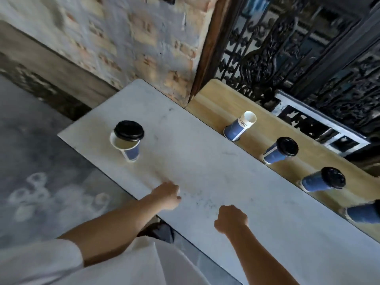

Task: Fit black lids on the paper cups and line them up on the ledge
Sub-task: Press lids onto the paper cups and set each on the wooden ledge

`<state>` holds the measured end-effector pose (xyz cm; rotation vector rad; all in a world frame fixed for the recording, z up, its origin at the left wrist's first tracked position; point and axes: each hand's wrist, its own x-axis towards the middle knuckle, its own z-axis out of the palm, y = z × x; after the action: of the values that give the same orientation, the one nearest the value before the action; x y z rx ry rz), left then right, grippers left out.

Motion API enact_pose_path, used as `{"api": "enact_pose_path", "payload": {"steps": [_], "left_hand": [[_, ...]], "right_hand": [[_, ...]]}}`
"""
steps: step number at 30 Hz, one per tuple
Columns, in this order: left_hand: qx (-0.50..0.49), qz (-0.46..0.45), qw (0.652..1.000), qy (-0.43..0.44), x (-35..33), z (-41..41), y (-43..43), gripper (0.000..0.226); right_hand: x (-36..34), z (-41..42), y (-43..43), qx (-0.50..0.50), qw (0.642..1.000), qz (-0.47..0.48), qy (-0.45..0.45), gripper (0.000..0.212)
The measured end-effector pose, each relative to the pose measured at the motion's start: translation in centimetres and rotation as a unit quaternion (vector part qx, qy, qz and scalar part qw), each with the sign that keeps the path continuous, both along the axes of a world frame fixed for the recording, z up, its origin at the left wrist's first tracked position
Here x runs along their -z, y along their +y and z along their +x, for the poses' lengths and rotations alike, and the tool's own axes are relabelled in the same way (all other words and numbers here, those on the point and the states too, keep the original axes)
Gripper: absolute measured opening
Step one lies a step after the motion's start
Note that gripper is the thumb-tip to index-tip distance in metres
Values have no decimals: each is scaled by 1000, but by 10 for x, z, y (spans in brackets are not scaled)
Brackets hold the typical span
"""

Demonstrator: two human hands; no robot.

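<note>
Both hands are curled and hold nothing; the left hand (167,195) rests on the table (205,171), the right hand (231,219) hovers over it; at ten o'clock the last cup (127,146) wears its lid (129,130) askew; the ledge (216,99) at two o'clock holds lidded cups (279,151) and one bare cup (239,125); next, likely reach and press that lid home.

White marble table (205,161): one blue paper cup (131,150) near far left corner, black lid (129,130) resting askew on rim, not pressed down. Wooden ledge (207,99) just beside table along right edge: row of blue cups, farthest cup (239,126) open, next cup (280,150) and third cup (322,179) with black lids, fourth cup (364,212) cut off by frame edge.
</note>
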<state>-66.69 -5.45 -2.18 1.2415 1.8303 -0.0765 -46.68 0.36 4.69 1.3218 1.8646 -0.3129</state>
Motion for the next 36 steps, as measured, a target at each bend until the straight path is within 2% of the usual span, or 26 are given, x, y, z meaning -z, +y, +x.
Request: {"api": "enact_pose_path", "payload": {"steps": [6,8,9,11,13,14,15,16,17,18,20,21,23,25,29,32,34,36], "left_hand": [[-137,26,990,-37,-19,-47,-98,12],[-261,15,963,-71,-24,-67,-115,13],[-348,4,932,-100,-28,-78,-120,13],[-516,-5,839,-172,-35,-103,-126,15],[-659,24,708,-254,-40,-134,-124,18],[-718,37,624,-305,-43,-150,-119,21],[-759,46,546,-352,-48,-166,-112,24],[-774,50,502,-384,-54,-181,-103,28],[-767,49,500,-399,-62,-195,-93,34],[-748,47,528,-398,-71,-206,-81,43],[-693,43,615,-374,-90,-222,-60,58],[-659,39,656,-365,-99,-227,-52,64],[-584,27,722,-370,-109,-233,-38,65],[-522,2,758,-391,-114,-236,-28,54],[-507,-41,755,-415,-107,-242,-10,40],[-464,-36,799,-380,-97,-248,-3,35],[-423,-31,820,-384,-94,-254,3,32],[-401,-25,817,-414,-92,-259,6,28]], "right_hand": [[7,-35,-54,12,998,-37,40,36],[6,-51,-56,32,996,-44,71,39],[6,-59,-54,52,993,-50,92,40],[7,-77,-47,109,980,-71,147,40],[4,-98,-36,201,947,-106,229,42],[0,-111,-29,271,912,-131,278,43],[-6,-124,-22,350,863,-162,326,45],[-13,-138,-15,419,807,-199,366,47],[-20,-155,-7,474,750,-233,398,49],[-28,-171,1,522,692,-262,425,52],[-38,-204,12,596,583,-305,460,57],[-39,-219,15,610,552,-319,470,57],[-38,-247,15,594,558,-334,474,59],[-31,-269,10,594,557,-343,468,59],[-20,-291,-2,651,503,-317,471,48],[-14,-293,-6,657,485,-288,501,36],[-13,-295,-3,642,482,-277,527,35],[-15,-294,-1,619,490,-272,550,38]]}}
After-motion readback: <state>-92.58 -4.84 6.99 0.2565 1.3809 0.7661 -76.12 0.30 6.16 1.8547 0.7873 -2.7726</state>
